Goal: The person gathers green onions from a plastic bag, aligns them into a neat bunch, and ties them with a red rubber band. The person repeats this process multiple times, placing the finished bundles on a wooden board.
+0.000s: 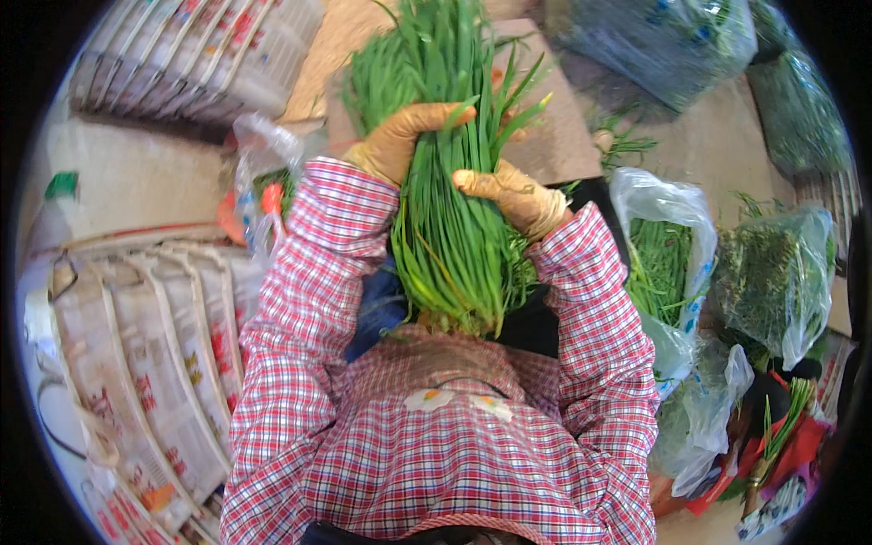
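Note:
A thick bunch of garlic chives (449, 225) lies lengthwise between my arms, its cut or root ends against my lap and its leaves reaching to the top of the view. My left hand (402, 139), in a yellowish glove, wraps the bunch from the left side with its thumb across the leaves. Gloved likewise, my right hand (514, 197) holds it lower down on the right, thumb laid over the front. Most fingers are hidden behind the leaves. More chives (385, 82) spread at the upper left, over a flat brown board (558, 129).
Slatted crates lined with printed sheeting stand at the upper left (197, 54) and lower left (143, 368). At right are an open plastic bag of greens (661, 252), another filled bag (773, 279) and a large bag (661, 48). Loose trimmings (623, 146) lie on the floor.

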### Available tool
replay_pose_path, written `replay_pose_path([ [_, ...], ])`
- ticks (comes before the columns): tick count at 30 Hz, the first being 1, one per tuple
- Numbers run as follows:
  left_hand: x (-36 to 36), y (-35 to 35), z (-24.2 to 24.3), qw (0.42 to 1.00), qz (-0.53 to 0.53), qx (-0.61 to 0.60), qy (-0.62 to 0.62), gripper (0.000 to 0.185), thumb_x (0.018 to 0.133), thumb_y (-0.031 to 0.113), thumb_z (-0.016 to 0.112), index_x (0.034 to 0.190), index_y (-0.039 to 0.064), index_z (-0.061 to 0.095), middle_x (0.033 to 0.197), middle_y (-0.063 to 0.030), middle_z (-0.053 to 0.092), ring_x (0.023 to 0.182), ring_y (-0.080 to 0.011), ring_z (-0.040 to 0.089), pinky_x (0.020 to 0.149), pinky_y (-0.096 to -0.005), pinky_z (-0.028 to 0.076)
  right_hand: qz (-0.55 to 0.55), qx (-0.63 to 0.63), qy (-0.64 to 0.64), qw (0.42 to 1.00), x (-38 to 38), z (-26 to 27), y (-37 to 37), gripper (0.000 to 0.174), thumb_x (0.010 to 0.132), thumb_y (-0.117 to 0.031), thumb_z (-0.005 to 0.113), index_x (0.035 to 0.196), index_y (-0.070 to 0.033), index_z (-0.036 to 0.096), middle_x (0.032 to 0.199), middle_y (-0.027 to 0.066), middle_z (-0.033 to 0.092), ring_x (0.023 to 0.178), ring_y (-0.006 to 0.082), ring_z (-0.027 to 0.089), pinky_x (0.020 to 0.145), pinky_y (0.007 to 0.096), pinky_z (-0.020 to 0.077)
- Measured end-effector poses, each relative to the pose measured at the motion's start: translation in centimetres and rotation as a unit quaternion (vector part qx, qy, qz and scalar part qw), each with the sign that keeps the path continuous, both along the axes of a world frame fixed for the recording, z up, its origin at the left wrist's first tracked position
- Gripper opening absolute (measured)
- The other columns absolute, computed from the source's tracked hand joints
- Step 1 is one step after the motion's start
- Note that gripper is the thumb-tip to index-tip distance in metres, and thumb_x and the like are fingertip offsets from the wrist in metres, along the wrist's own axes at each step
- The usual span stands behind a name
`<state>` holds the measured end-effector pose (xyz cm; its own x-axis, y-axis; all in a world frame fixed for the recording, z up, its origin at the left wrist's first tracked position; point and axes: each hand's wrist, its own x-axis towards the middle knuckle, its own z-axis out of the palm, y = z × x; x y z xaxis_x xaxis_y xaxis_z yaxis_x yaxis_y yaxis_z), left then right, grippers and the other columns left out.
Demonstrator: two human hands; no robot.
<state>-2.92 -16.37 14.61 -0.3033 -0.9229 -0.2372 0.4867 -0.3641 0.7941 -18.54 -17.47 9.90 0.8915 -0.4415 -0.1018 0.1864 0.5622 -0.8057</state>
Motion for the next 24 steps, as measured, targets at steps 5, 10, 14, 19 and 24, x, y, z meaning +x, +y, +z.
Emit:
replay_pose_path([
  [5,6.3,7.8,-4.2,0.979,0.134,0.138,0.062,0.032,0.08,0.015,0.054,0.11,0.003,0.053,0.083,-0.0088,0.062,0.071,-0.0196,0.061,0.065,-0.033,0.052,0.118,0.007,-0.055,0.991,2.5,-6.2,7.4,0.064,0.08,-0.036,0.059,0.124,0.002,0.035,0.115,0.011,0.049,0.106,0.0178,0.046,0.091,0.0298,0.0366],
  [10,15.1,14.4,-6.9,0.941,0.321,0.105,0.014,0.028,0.084,0.018,0.05,0.106,0.002,0.055,0.078,-0.0092,0.061,0.068,-0.021,0.061,0.064,-0.0341,0.052,0.34,-0.096,0.175,0.919,1.5,-9.9,12.0,0.068,0.066,-0.037,0.073,0.115,0.0,0.045,0.093,0.0064,0.056,0.08,0.0141,0.052,0.068,0.0264,0.0426],
  [14,18.6,19.1,-9.0,0.894,0.437,0.091,-0.051,0.032,0.084,0.02,0.051,0.109,0.0,0.051,0.083,-0.0076,0.059,0.072,-0.0218,0.058,0.068,-0.0359,0.05,0.258,-0.134,0.205,0.935,0.5,-10.8,12.4,0.022,0.08,-0.02,0.06,0.086,0.0,0.057,0.068,0.0053,0.056,0.054,0.0134,0.051,0.051,0.0279,0.0407],
  [19,20.4,23.8,-9.6,0.855,0.513,0.073,0.035,0.033,0.085,0.018,0.047,0.113,0.0,0.045,0.085,-0.0097,0.057,0.085,-0.0328,0.058,0.077,-0.0458,0.049,0.275,-0.495,0.559,0.605,-3.0,-10.1,9.3,0.026,0.078,-0.026,0.057,0.097,-0.008,0.057,0.084,0.0121,0.06,0.075,0.0273,0.058,0.067,0.0371,0.047],
  [24,19.8,24.6,-9.8,0.858,0.491,0.06,0.138,0.034,0.085,0.018,0.049,0.112,-0.001,0.044,0.104,-0.0193,0.056,0.087,-0.0331,0.058,0.076,-0.0467,0.05,-0.057,-0.723,0.271,0.633,-0.6,-6.7,11.4,0.04,0.07,-0.013,0.063,0.108,-0.011,0.052,0.1,0.008,0.055,0.089,0.0254,0.053,0.073,0.0361,0.0448],
])
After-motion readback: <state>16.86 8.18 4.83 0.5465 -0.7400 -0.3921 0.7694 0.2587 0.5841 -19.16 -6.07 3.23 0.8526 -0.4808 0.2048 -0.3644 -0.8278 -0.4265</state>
